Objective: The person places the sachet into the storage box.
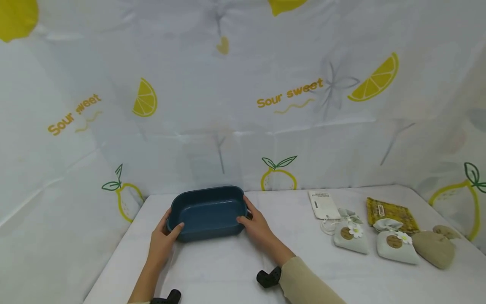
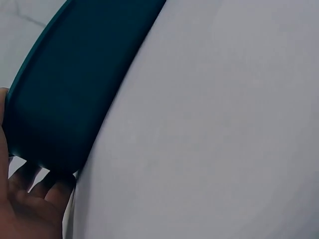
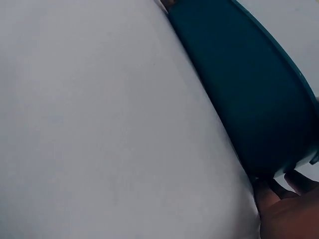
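Dark blue rectangular dish with rounded corners lies before us at seven o'clock from the middle of the head view, near the far edge of the white, cloth-smooth desk. Its walls are smooth and softly glossy, meeting a thin rim, and we cannot tell from the surface what it is made of.

Our left hand, at the dish's eight o'clock, grips that end, thumb over the rim and fingers curled round the outer wall. Our right hand, at three to four o'clock, holds the opposite end likewise, partly closed around it.

Well apart, at the dish's three o'clock, we see a flat white card with a pale looped cord. Toward four o'clock sits a pale grey cloth pouch with gathered neck, round brown label and white flower; its near twin lies at three to four o'clock from it. At that twin's twelve o'clock lies a mottled yellow-brown flat packet; just beside it at three, a plump beige pouch. Behind hangs a creased white lemon-print curtain.
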`<state>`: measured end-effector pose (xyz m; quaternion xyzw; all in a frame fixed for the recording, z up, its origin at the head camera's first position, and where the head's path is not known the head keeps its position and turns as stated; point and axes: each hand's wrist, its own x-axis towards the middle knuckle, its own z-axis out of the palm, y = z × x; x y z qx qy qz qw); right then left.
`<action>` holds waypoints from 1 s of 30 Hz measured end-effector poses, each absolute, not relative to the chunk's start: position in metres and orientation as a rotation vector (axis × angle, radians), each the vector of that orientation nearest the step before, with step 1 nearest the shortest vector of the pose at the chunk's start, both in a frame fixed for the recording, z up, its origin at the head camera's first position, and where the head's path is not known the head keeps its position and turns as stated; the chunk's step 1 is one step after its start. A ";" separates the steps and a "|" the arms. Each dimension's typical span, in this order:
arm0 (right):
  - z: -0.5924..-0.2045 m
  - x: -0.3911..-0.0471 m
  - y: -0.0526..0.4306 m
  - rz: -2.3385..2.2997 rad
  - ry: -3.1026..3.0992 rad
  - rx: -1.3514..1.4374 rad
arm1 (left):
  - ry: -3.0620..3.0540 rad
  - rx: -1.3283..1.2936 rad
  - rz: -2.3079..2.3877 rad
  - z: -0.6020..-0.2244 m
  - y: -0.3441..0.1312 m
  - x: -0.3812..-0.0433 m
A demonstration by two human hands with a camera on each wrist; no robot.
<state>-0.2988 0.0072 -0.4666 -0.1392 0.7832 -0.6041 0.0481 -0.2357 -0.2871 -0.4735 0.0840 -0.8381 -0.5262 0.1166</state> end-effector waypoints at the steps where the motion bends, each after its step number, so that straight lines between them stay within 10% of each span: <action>1: -0.467 -0.296 0.014 -1.835 2.400 -0.394 | -2.458 0.226 -1.547 -0.474 -0.281 -0.237; 30: -0.462 -0.248 0.175 -1.697 2.653 -0.163 | -2.392 -0.052 -1.756 -0.488 -0.123 -0.254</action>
